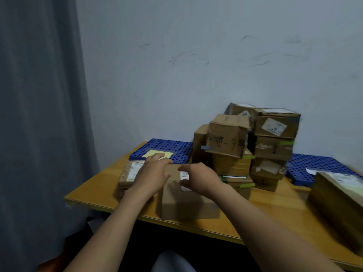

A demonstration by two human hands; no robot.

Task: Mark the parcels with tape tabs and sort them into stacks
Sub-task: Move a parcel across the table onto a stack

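- Reaches both bare arms over the wooden table to a plain cardboard parcel standing at the near edge.
- Lays the left hand on that parcel's far left top corner, fingers spread and fairly straight.
- Curves the right hand into a C over the white label on top, thumb and forefinger apart; no telling through the blur of any pinch.
- Just left, partly under the left hand: a labelled parcel.
- Behind to the right, against the wall: stacked parcels, several bearing green tape tabs.
- Beyond the hands: a yellow sheet on a blue perforated mat.
- Far right: a large parcel.
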